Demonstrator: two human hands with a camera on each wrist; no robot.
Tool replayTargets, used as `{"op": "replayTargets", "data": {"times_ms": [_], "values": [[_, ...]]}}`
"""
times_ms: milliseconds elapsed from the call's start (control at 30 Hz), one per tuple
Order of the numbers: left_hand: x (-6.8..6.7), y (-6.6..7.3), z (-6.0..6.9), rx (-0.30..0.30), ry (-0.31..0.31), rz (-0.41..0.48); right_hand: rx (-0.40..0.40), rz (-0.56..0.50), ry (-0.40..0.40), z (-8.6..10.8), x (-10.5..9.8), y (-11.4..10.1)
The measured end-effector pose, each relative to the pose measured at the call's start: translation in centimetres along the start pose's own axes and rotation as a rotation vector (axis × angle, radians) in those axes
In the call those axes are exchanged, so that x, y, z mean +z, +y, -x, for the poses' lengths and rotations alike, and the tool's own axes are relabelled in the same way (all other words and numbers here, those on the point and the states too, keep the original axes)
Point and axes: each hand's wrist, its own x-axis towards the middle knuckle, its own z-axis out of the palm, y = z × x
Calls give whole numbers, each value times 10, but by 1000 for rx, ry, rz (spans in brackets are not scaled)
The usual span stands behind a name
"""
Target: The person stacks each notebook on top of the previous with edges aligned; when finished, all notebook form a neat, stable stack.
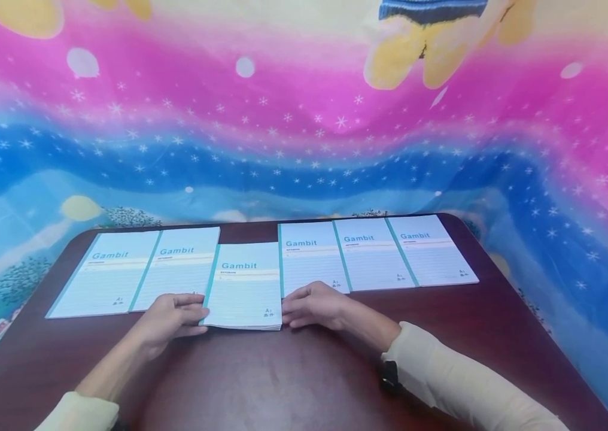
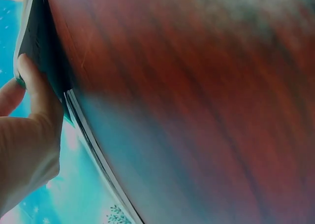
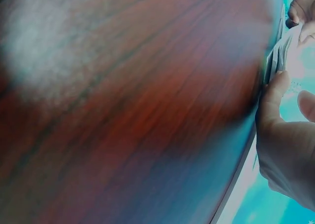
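Note:
A pale blue and white "Gambit" notebook (image 1: pixel 242 293) with a green spine is held between both hands, in front of a gap in a row of similar notebooks. Its lower edge shows several layers; whether it is one notebook or a stack I cannot tell. The left hand (image 1: pixel 172 320) grips its spine side with fingertips at the edge. On the opposite side, the right hand (image 1: pixel 317 308) holds the right edge with bent fingers. In the left wrist view the notebook (image 2: pixel 37 42) looks raised off the table. The right wrist view shows its layered edge (image 3: pixel 280 54) slightly fanned.
Two notebooks (image 1: pixel 102 275) (image 1: pixel 180 263) lie to the left. Three more, including the far-right notebook (image 1: pixel 433 251), lie to the right along the back of the dark reddish-brown table (image 1: pixel 261 383). A colourful patterned cloth (image 1: pixel 304 120) hangs behind and beside the table.

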Motion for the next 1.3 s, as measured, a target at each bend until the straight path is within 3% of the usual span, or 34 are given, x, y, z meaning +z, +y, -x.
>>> {"op": "replayTargets", "data": {"times_ms": [233,700,967,1300], "values": [[1,0,-2,-22,-34,69,4,18,-3,0,1,1],[-3,8,0,101,-143,140,-19,73,-7,2,4,0],[-3,13,2,140,-149,165,-62,22,-1,-3,4,3],[5,16,-3,104,-93,126,-115,0,97,-4,-6,1]]}}
